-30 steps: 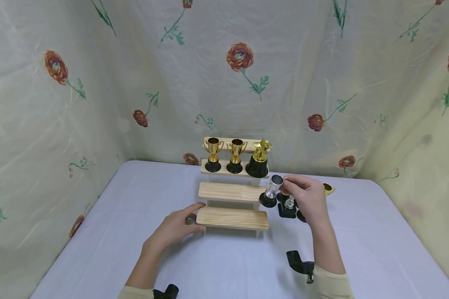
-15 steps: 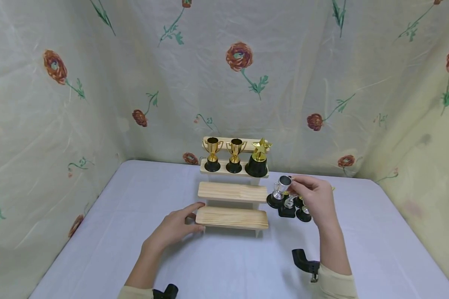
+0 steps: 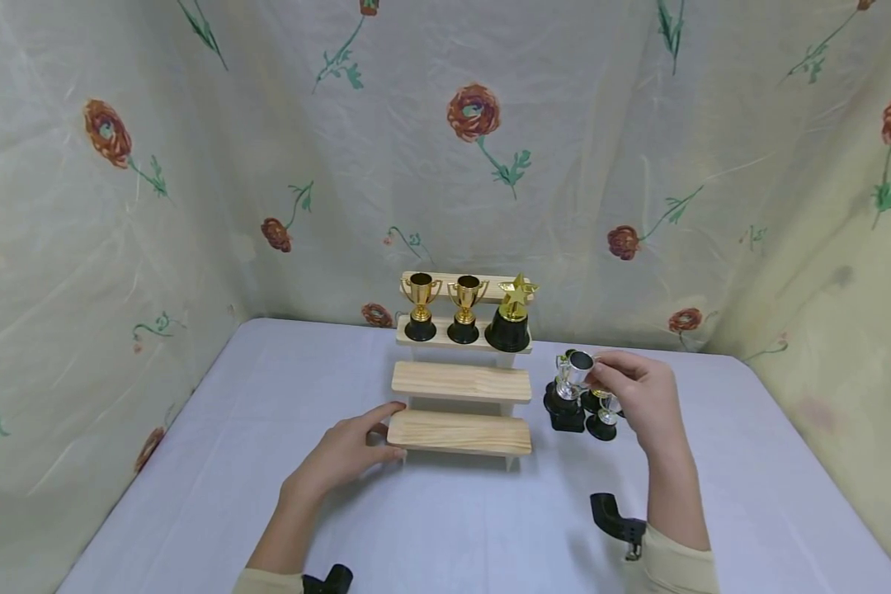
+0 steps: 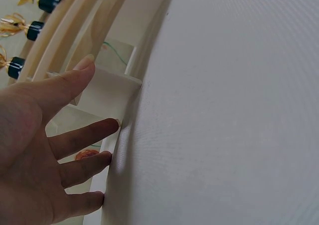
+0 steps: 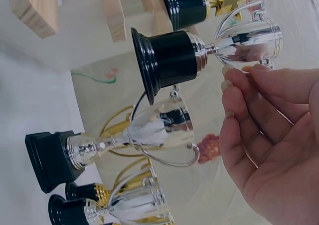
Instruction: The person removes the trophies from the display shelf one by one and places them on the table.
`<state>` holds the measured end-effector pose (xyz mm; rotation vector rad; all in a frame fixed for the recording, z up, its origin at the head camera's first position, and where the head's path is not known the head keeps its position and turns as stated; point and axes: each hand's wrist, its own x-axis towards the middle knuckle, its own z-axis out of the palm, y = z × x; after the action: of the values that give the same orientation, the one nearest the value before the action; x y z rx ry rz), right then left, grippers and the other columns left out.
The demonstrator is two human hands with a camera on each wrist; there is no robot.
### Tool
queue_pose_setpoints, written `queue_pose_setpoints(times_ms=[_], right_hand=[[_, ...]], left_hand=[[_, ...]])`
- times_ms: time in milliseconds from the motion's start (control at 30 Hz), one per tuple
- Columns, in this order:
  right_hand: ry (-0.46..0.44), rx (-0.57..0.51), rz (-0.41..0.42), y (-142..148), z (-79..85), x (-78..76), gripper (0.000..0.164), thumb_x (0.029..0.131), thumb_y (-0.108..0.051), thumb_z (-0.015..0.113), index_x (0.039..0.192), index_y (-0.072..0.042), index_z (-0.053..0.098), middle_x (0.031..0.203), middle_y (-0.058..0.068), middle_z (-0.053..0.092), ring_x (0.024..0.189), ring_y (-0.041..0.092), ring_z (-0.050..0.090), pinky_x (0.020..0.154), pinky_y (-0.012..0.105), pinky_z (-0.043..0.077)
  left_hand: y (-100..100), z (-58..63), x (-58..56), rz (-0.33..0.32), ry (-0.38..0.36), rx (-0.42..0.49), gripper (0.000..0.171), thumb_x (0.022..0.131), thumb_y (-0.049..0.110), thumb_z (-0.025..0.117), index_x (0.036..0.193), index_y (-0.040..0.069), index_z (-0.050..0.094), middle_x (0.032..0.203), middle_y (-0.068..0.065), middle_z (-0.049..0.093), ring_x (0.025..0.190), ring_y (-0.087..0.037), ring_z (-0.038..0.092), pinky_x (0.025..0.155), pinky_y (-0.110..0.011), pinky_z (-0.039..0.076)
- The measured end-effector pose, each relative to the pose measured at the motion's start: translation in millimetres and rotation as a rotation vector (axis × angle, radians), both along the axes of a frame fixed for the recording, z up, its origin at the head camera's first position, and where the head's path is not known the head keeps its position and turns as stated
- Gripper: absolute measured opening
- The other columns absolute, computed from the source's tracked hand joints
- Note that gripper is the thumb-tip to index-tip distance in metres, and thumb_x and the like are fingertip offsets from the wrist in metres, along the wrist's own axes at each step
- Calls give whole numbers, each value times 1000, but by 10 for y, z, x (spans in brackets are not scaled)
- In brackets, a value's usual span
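- The silver cup [image 5: 199, 53] is moved rightward, raised near other trophies [image 5: 159, 127].
- Its handle is pinched by the right hand [image 3: 644, 396].
- By the left hand [image 3: 351, 444], spread fingers are held beside the wooden rack [image 3: 460, 380].

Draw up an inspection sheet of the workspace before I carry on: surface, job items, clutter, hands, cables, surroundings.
Surface: table under pale cloth.
Job items: stand holds two gold cups and a star trophy on its second board from the top; more cups, silver and gold, stand crowded to its right.
Clutter: nothing seen.
Hands: left hand at the stand's left end, fingers spread; right hand pinches a silver cup at its handle, above the crowded cups. Black mounts at both wrists.
Cables: nothing seen.
Surroundings: floral curtain behind and at both sides.
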<state>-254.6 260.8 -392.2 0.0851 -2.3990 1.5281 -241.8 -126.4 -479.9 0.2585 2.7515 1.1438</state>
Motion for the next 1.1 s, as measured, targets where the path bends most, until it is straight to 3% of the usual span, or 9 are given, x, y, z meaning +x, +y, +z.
queue_pose_setpoints(times_ms=[433,1100], right_hand=[[5,54,-34,164,3,48,25,97,-12,62,110,8,69,76,-24,67,72,-3,67,69,16,55],[4,14,-42,364,-51,76,26,96,-6,61,111,16,65,72,-27,65,69,-4,67,68,14,54]], left_hand=[[-1,-21,-5,-6,-8,19,64,82,40,79,140,43,51,116,1,72,107,-20,63,75,-36,47],[-3,-22,-13,0,-10,26,65,82,40,80,140,44,51,117,1,72,110,-21,63,78,-38,48]])
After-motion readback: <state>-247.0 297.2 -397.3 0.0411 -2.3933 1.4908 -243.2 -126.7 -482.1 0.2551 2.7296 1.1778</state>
